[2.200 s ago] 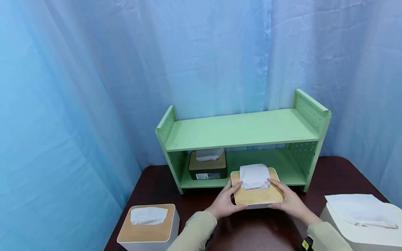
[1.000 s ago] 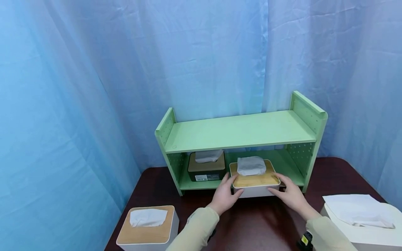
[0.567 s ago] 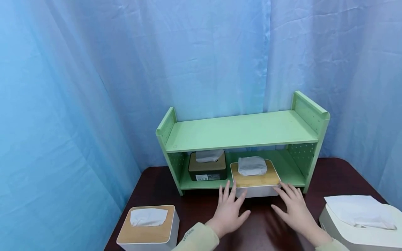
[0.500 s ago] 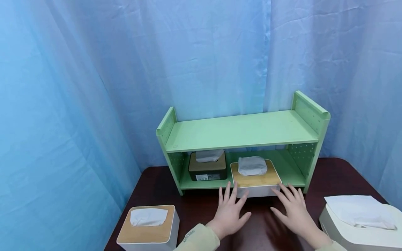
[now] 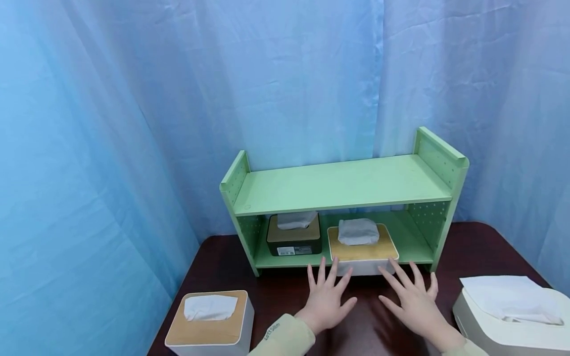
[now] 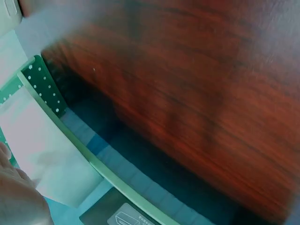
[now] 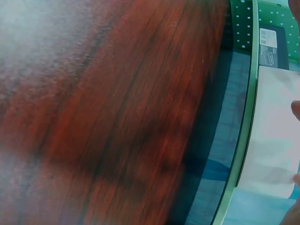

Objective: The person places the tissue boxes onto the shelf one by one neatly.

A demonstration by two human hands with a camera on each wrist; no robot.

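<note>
A white tissue box (image 5: 360, 247) with a wooden lid and a tissue sticking out stands on the lower board of the green shelf (image 5: 343, 183), at its front edge. Just in front of it is my left hand (image 5: 324, 304), fingers straight and spread, holding nothing. On the other side my right hand (image 5: 415, 302) is spread too, fingertips at the box's front right corner; whether they touch cannot be told. The box's white front (image 7: 274, 136) lies along the shelf edge in the right wrist view. A dark tissue box (image 5: 294, 236) with a wooden lid sits to its left.
Another wood-lidded white tissue box (image 5: 209, 329) stands at the left of the dark wooden table (image 5: 285, 284). At the right is a larger white tissue box (image 5: 530, 341) with a tissue on top. Blue curtains (image 5: 289, 79) hang behind the shelf.
Both hands carried the white tissue box forward onto the lower shelf, let go and drew back with fingers spread. Since half a second ago the box has shifted slightly farther in.
</note>
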